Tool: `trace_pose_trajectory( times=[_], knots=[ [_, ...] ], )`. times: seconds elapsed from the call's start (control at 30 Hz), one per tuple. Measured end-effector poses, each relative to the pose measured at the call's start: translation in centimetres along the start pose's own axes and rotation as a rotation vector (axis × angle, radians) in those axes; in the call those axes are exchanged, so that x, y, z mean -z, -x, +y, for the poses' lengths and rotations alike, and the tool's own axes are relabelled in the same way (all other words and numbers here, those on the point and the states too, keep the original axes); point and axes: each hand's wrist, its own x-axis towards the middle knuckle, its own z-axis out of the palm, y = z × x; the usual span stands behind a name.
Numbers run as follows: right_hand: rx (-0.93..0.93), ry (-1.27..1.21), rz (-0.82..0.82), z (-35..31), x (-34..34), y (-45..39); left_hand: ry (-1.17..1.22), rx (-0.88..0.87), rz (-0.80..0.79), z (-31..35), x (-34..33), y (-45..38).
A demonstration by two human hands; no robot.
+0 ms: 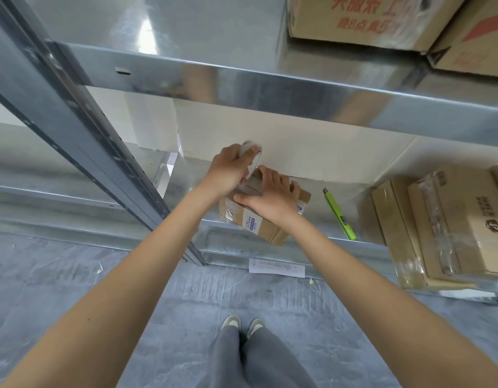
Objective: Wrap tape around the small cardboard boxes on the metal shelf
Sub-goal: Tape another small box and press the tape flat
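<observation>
My left hand (pixel 228 169) grips clear tape roll (pixel 252 161) | right hand (pixel 270 197) presses flat on small brown cardboard box (pixel 270 228) at metal shelf (pixel 340 236) edge | box likely light, stiff; steady its top.

The upper shelf beam (pixel 270 79) hangs over my reach; the upright post (pixel 107 152) blocks left, the green cutter (pixel 340 214) and taped boxes (pixel 443 225) crowd right.

Red Chinese characters ran across the big carton (pixel 351 21) on the upper shelf, blurred apart from an "8". The small box's white label (pixel 252 224) carried print too small to read.
</observation>
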Motion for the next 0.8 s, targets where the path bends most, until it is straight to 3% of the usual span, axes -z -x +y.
trace_pose_trajectory(
  times=[0.13, 0.27, 0.57, 0.8],
  knots=[
    [0.004, -0.004, -0.023, -0.1, 0.3, 0.0, -0.070, 0.075, 0.033, 0.4, 1.5, 0.6],
    [0.018, 0.011, -0.030, -0.1, 0.1, 0.0, -0.087, 0.150, -0.036, 0.4, 2.8, 2.1],
    [0.035, 0.015, -0.052, 0.2, 0.1, 0.1, 0.323, 0.097, -0.069, -2.3, 4.3, 6.3],
    [0.026, 0.023, -0.051, 0.1, 0.2, 0.2, 0.132, 0.079, 0.045, -2.7, 2.9, 7.8]
  ],
)
